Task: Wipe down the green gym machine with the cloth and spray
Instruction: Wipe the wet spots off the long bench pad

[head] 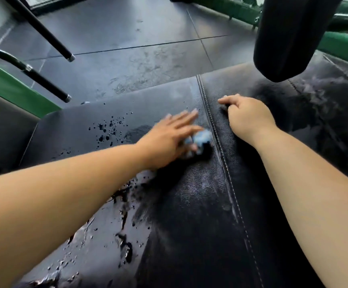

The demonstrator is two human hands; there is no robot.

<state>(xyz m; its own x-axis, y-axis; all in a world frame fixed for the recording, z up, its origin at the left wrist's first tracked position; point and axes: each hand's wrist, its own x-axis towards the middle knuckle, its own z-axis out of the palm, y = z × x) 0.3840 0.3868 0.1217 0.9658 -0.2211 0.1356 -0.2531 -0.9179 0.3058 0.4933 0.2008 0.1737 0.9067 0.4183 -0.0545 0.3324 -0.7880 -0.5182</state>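
A black padded seat [200, 204] of the green gym machine fills the lower view, wet with spray droplets and streaks on its left half. My left hand [169, 136] lies on a crumpled blue cloth [201, 140] near the seat's stitched centre seam, fingers stretched out flat and blurred by motion. My right hand [246, 115] rests on the pad just right of the seam, fingers curled down with nothing visible in them. No spray bottle is in view.
A black roller pad [293, 36] hangs over the seat's far right. Green frame bars [339, 46] run along the top right, another green bar [13, 90] with black handles [44, 80] at left. Dark rubber floor tiles [127, 44] lie beyond.
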